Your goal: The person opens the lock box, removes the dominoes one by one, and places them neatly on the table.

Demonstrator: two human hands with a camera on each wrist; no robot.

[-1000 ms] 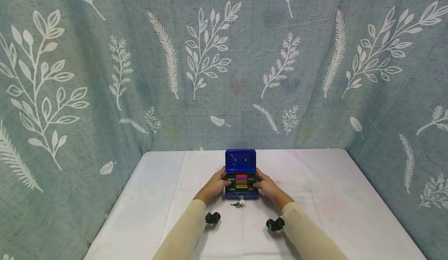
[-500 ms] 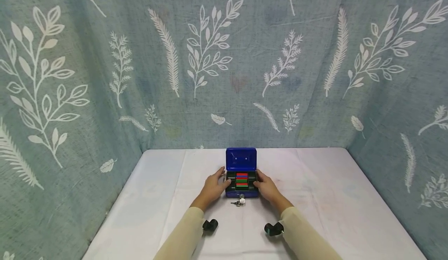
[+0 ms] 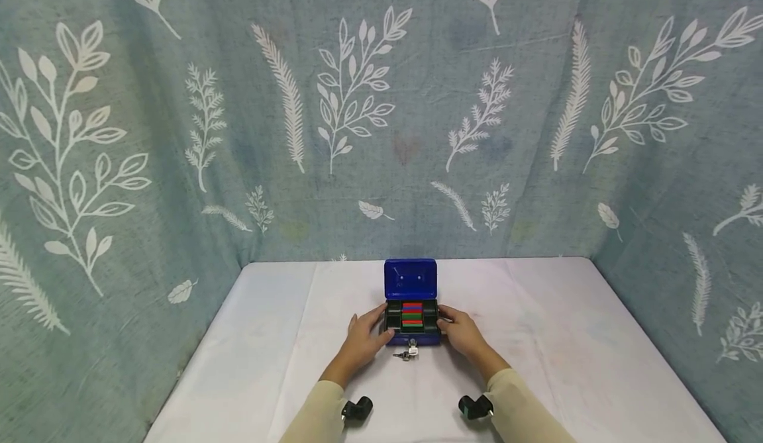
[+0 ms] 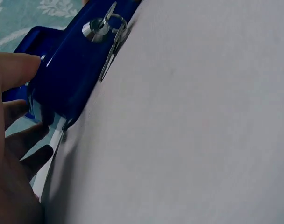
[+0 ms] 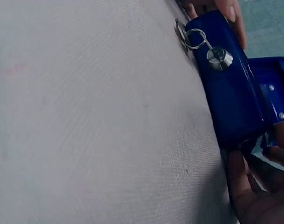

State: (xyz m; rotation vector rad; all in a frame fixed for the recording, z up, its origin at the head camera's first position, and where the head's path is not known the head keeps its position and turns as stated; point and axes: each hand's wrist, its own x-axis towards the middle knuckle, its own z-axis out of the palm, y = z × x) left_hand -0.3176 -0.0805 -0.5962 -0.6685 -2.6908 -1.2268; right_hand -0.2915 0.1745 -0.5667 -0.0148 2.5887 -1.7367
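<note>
A blue cash box stands on the white table with its lid raised. Its black tray has red, blue and green pieces in the middle compartment. Keys hang from the lock on the front. My left hand is at the box's left side, thumb on the front top edge, other fingers loosely spread by the side wall. At the right side, my right hand grips the box, thumb at the top rim and fingers against the side and low corner.
A white cloth covers the table. Behind and on both sides hangs a blue-green leaf-print curtain. Small black devices are strapped at both sleeve cuffs.
The left hand has loosened and slid toward the box's front corner. The right thumb has drawn back from the tray to the rim. The head view has tilted slightly; the box has stayed put.
</note>
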